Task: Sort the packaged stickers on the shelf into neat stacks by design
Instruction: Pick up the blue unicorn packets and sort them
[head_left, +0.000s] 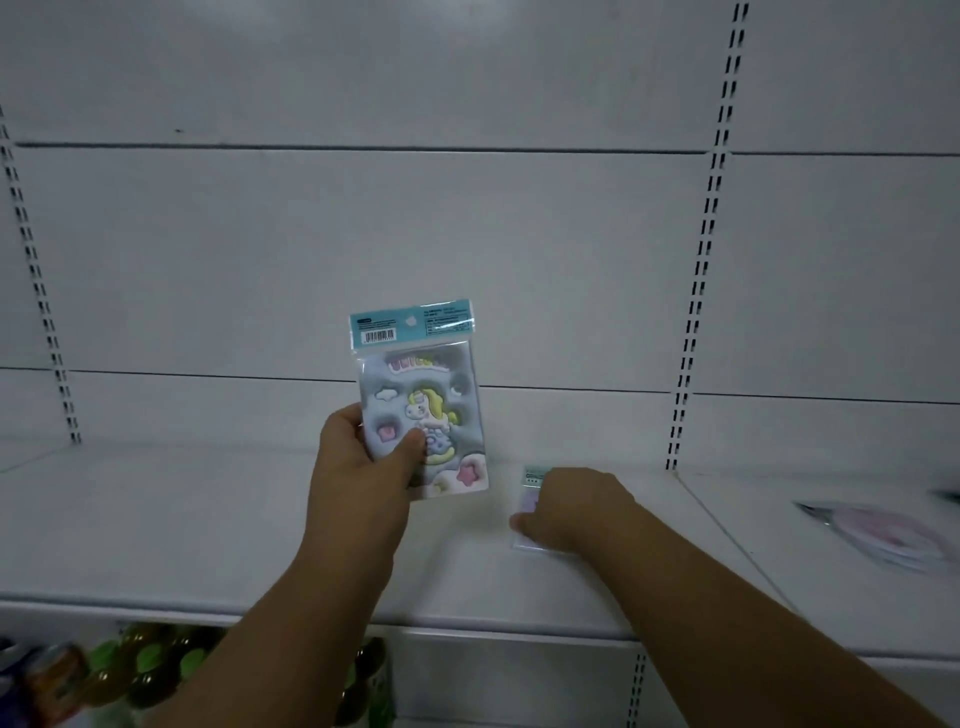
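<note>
Smooth white shelf (208, 519), left hand (358, 462) pinching glossy unicorn pack (423, 410), right hand (571, 512) fingers curled on flat pack (530, 480)

Two bare forearms, left hand (363, 457) and right hand (571, 512) ungloved.

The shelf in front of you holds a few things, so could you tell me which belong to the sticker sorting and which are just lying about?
Job:
- unicorn sticker pack, held up by left hand
- sticker pack on shelf, under right hand
- blurred pink packs, probably

Lying about:
- colourful goods on the lower level
</note>
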